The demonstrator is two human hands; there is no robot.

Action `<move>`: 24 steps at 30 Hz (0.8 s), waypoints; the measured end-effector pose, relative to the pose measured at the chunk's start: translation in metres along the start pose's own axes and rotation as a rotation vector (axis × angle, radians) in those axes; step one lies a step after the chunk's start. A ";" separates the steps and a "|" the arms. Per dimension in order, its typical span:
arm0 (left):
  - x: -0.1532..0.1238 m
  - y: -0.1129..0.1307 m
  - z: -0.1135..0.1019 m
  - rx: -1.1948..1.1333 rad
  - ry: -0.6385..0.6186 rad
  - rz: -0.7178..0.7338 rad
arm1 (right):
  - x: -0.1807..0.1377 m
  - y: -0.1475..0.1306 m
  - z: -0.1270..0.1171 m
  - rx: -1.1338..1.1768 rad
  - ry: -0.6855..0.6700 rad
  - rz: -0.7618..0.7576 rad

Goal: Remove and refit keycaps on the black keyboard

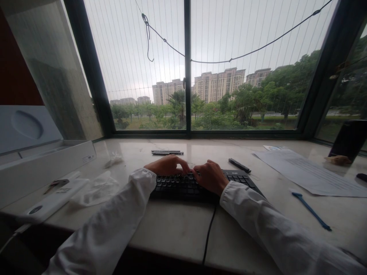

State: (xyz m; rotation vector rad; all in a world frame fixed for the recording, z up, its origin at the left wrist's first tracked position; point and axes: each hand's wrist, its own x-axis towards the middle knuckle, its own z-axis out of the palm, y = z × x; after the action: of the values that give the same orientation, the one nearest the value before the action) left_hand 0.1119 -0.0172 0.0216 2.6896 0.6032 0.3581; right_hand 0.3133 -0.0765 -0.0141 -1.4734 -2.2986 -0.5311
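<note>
A black keyboard (183,189) lies on the pale stone sill in front of me, its cable running down over the near edge. My left hand (169,165) arches over its upper middle rows, fingers bent and pressed together at the tips. From the other side my right hand (210,175) comes in curled, its thumb and forefinger meeting the left fingertips just above the keys. What lies between the fingertips is too small and dark to make out. Both wrists rest close to the keyboard in white sleeves.
Behind the keyboard lie thin dark strips (167,152) and a black bar-shaped piece (239,165). Printed sheets (309,172) and a blue plastic tool (312,211) are at right. A white power bank (57,198), crumpled plastic (97,189) and a white box (43,168) occupy the left.
</note>
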 end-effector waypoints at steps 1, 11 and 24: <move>-0.001 -0.001 -0.002 -0.054 -0.040 -0.023 | 0.000 0.000 0.000 -0.006 0.001 0.000; -0.013 -0.022 -0.011 -0.119 -0.116 -0.228 | 0.000 0.000 0.003 -0.027 0.023 -0.011; -0.013 -0.027 -0.008 -0.161 -0.111 -0.209 | 0.000 -0.001 0.001 -0.023 -0.010 -0.007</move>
State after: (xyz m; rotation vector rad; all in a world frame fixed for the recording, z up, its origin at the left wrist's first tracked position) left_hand 0.0885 0.0019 0.0166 2.4470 0.7790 0.1907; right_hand 0.3126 -0.0761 -0.0155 -1.4822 -2.3134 -0.5549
